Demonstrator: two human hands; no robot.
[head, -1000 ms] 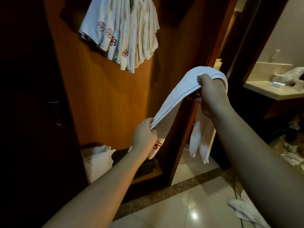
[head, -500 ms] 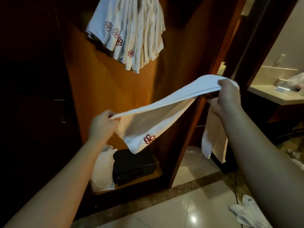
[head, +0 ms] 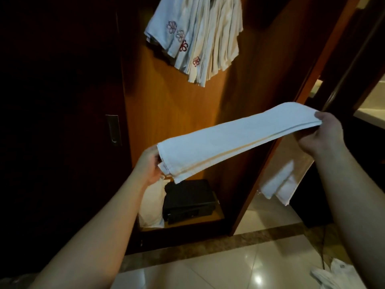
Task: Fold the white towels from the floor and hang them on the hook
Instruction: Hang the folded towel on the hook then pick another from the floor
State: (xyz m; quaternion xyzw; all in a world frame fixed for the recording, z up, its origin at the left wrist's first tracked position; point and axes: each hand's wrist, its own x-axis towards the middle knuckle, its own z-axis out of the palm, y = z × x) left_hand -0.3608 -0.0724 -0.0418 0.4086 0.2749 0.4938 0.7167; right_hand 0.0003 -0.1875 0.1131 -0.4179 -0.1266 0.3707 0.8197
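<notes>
- Two hands hold one white towel (head: pixel 233 138), folded into a long band and stretched in the air in front of the wooden wardrobe panel (head: pixel 173 113).
- The towel looks light and soft. I judge it will sag and unfold if one end is let go, so the short ends are the good places to hold it.
- The left hand (head: pixel 149 166) pinches the lower end, the fingers curled around the layered edges.
- The right hand (head: pixel 325 135) grips the higher end, thumb on top; the other fingers are under the cloth and cannot be seen.
- Above the towel, a bunch of hung towels (head: pixel 200 38) hangs on the panel; the hook itself is not visible.
- Below and to the right of the towel, more white cloth (head: pixel 333 274) lies on the tiled floor (head: pixel 239 272).
</notes>
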